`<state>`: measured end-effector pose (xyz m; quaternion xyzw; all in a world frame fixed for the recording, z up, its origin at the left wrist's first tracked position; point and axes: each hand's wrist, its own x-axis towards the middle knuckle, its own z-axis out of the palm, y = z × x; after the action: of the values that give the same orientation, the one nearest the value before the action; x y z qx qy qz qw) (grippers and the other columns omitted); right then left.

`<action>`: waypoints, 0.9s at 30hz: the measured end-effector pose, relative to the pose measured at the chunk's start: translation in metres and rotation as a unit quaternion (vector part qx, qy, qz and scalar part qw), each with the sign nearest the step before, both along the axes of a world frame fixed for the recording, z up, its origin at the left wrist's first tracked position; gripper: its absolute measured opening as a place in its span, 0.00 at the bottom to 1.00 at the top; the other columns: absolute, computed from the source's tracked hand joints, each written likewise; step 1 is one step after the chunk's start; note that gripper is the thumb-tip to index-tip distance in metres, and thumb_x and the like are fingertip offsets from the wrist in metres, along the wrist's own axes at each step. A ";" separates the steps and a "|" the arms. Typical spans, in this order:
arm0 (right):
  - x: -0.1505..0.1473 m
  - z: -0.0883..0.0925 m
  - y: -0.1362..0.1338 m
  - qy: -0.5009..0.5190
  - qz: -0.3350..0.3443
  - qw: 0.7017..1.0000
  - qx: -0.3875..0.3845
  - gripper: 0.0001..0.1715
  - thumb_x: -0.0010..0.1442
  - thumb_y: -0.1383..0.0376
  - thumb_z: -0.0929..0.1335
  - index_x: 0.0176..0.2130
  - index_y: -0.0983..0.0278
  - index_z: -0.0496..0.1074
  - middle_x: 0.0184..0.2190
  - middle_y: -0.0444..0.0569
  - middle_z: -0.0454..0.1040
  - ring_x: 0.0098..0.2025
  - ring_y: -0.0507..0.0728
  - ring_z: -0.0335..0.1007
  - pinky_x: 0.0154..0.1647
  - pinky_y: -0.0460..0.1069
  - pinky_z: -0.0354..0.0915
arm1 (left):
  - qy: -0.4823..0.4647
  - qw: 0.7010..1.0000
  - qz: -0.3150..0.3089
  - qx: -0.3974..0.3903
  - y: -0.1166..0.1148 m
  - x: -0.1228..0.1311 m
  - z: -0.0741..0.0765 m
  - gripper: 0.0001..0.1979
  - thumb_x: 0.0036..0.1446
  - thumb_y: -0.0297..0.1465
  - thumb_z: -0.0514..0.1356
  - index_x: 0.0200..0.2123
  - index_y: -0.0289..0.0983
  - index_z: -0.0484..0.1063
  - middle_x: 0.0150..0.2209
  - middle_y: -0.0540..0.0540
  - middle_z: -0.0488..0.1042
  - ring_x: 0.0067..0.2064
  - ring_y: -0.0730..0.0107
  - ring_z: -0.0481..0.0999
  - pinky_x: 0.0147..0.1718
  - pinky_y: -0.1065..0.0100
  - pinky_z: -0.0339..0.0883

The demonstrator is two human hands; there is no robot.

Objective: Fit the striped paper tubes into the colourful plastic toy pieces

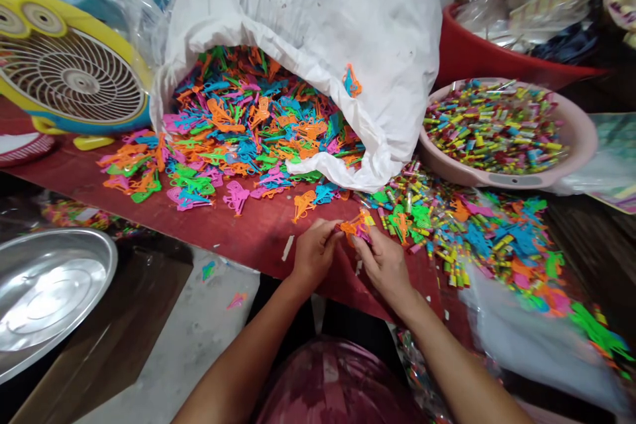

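My left hand (315, 250) and my right hand (385, 262) meet over the front of the red table. Between them is an orange plastic toy piece (350, 228) with some pink and yellow on it. The fingers of both hands are closed on it in a pinch; its exact kind is too small to make out. Just beyond my hands lie a loose orange piece (304, 205) and a pink piece (237, 197). Past these, a large white sack (308, 6) lies with its mouth open, spilling many similar orange, blue, green and pink pieces (238, 119).
A pink basin (579, 139) of small wrapped tubes stands at the right. Loose tubes and pieces (477, 232) spread below it beside clear plastic bags (536, 338). A yellow fan (79, 73) stands at the left, above a metal basin (54, 291). Behind is a red tub (521, 53).
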<state>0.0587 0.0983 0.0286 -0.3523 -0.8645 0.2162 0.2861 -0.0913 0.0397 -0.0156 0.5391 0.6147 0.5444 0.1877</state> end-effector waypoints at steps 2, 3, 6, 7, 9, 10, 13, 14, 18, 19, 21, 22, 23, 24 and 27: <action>-0.001 0.002 0.001 -0.002 0.001 1.000 0.012 0.17 0.68 0.59 0.62 0.28 0.60 0.60 0.21 0.41 0.61 0.23 0.52 0.58 0.27 0.47 0.52 | 0.036 0.999 0.007 -0.008 0.000 0.001 -0.001 0.11 0.67 0.34 0.53 0.46 0.40 0.73 0.38 0.45 0.76 0.40 0.65 0.75 0.38 0.67 0.66; -0.002 0.003 0.001 -0.001 0.005 1.000 0.013 0.17 0.68 0.60 0.62 0.27 0.60 0.60 0.21 0.41 0.61 0.23 0.52 0.59 0.27 0.47 0.52 | 0.053 0.998 0.012 -0.011 0.000 0.002 -0.002 0.11 0.67 0.34 0.52 0.46 0.40 0.73 0.38 0.44 0.76 0.40 0.64 0.75 0.38 0.67 0.66; -0.005 0.005 0.000 0.007 0.022 1.000 0.009 0.15 0.68 0.61 0.62 0.29 0.61 0.63 0.23 0.43 0.65 0.25 0.53 0.61 0.28 0.47 0.54 | 0.090 0.996 0.026 -0.010 -0.001 0.004 -0.004 0.11 0.68 0.33 0.51 0.47 0.40 0.71 0.38 0.44 0.75 0.40 0.64 0.75 0.38 0.67 0.65; -0.006 0.005 0.000 0.012 0.024 1.000 0.004 0.15 0.68 0.61 0.62 0.29 0.61 0.63 0.23 0.43 0.66 0.25 0.53 0.62 0.28 0.47 0.54 | 0.098 0.995 0.028 -0.008 -0.001 0.004 -0.005 0.11 0.68 0.33 0.51 0.47 0.39 0.71 0.37 0.44 0.75 0.39 0.64 0.74 0.37 0.67 0.65; -0.008 0.007 0.000 0.022 0.022 0.999 -0.021 0.16 0.69 0.61 0.61 0.28 0.61 0.63 0.21 0.43 0.67 0.24 0.52 0.63 0.28 0.47 0.54 | 0.110 0.994 0.028 -0.001 -0.001 0.004 -0.005 0.12 0.68 0.32 0.50 0.46 0.39 0.71 0.36 0.44 0.74 0.37 0.65 0.73 0.36 0.67 0.64; -0.008 0.007 0.001 0.024 0.021 0.999 -0.036 0.17 0.69 0.60 0.61 0.28 0.61 0.62 0.20 0.42 0.66 0.23 0.52 0.63 0.28 0.47 0.55 | 0.115 0.993 0.026 0.001 -0.002 0.004 -0.005 0.12 0.68 0.32 0.49 0.45 0.38 0.71 0.35 0.45 0.74 0.36 0.65 0.73 0.35 0.67 0.63; -0.011 0.006 0.001 0.025 0.014 0.998 -0.051 0.19 0.68 0.59 0.62 0.26 0.61 0.60 0.18 0.41 0.65 0.22 0.52 0.62 0.27 0.47 0.54 | 0.125 0.992 0.021 -0.011 -0.003 0.003 -0.003 0.12 0.68 0.33 0.49 0.43 0.38 0.72 0.34 0.45 0.73 0.36 0.65 0.72 0.35 0.68 0.63; -0.011 0.004 0.001 0.027 0.011 0.998 -0.047 0.19 0.68 0.58 0.62 0.26 0.61 0.60 0.18 0.41 0.65 0.22 0.52 0.62 0.27 0.47 0.54 | 0.128 0.991 0.020 -0.021 -0.003 0.003 -0.002 0.12 0.68 0.33 0.49 0.42 0.38 0.72 0.34 0.45 0.73 0.36 0.65 0.72 0.35 0.68 0.63; -0.011 -0.005 -0.002 0.063 -0.004 0.991 -0.116 0.18 0.67 0.56 0.62 0.28 0.61 0.63 0.19 0.41 0.67 0.22 0.51 0.64 0.26 0.46 0.56 | 0.145 0.987 0.011 -0.076 -0.003 0.008 0.003 0.14 0.69 0.34 0.48 0.45 0.39 0.73 0.35 0.46 0.73 0.37 0.66 0.73 0.36 0.69 0.64; -0.008 -0.007 -0.001 0.070 -0.007 0.987 -0.143 0.17 0.67 0.55 0.63 0.29 0.62 0.65 0.19 0.41 0.68 0.21 0.51 0.64 0.25 0.46 0.57 | 0.149 0.985 0.004 -0.085 -0.003 0.010 0.005 0.14 0.69 0.34 0.49 0.47 0.40 0.72 0.37 0.46 0.74 0.38 0.65 0.74 0.36 0.68 0.65; 0.007 -0.006 0.007 0.080 -0.030 0.981 -0.173 0.17 0.65 0.53 0.64 0.32 0.62 0.68 0.21 0.42 0.70 0.21 0.52 0.66 0.24 0.46 0.58 | 0.155 0.984 -0.009 -0.091 -0.004 0.011 0.007 0.15 0.67 0.36 0.52 0.53 0.40 0.69 0.42 0.45 0.75 0.42 0.64 0.75 0.39 0.67 0.67; 0.020 -0.003 0.014 0.086 -0.060 0.980 -0.171 0.18 0.64 0.52 0.64 0.33 0.63 0.70 0.22 0.43 0.71 0.22 0.52 0.66 0.25 0.46 0.59 | 0.155 0.984 -0.008 -0.086 -0.005 0.009 0.009 0.17 0.66 0.36 0.53 0.56 0.40 0.67 0.44 0.44 0.75 0.44 0.63 0.75 0.40 0.67 0.68; 0.037 0.001 0.025 0.092 -0.106 0.978 -0.158 0.18 0.63 0.51 0.65 0.34 0.63 0.71 0.22 0.44 0.72 0.23 0.53 0.67 0.26 0.47 0.60 | 0.155 0.985 0.010 -0.081 -0.006 0.005 0.011 0.18 0.66 0.36 0.54 0.57 0.39 0.66 0.46 0.43 0.75 0.46 0.62 0.75 0.42 0.66 0.68; 0.058 0.007 0.039 0.098 -0.161 0.973 -0.137 0.19 0.62 0.50 0.66 0.35 0.63 0.72 0.23 0.45 0.73 0.23 0.54 0.68 0.27 0.48 0.61 | 0.156 0.983 0.044 -0.080 -0.007 -0.002 0.013 0.18 0.66 0.35 0.54 0.57 0.39 0.67 0.47 0.42 0.75 0.48 0.62 0.75 0.44 0.66 0.68; 0.135 0.033 0.088 0.052 -0.327 0.943 -0.030 0.21 0.59 0.47 0.67 0.34 0.63 0.72 0.22 0.51 0.73 0.23 0.56 0.68 0.28 0.52 0.61 | 0.187 0.954 0.194 -0.130 -0.007 -0.031 0.019 0.13 0.65 0.33 0.54 0.50 0.37 0.72 0.45 0.42 0.74 0.47 0.60 0.74 0.46 0.63 0.66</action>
<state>0.1934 0.1859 0.0616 -0.6124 -0.6786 0.1543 0.3750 -0.1219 0.0324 0.0039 0.4725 0.7970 0.3750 0.0291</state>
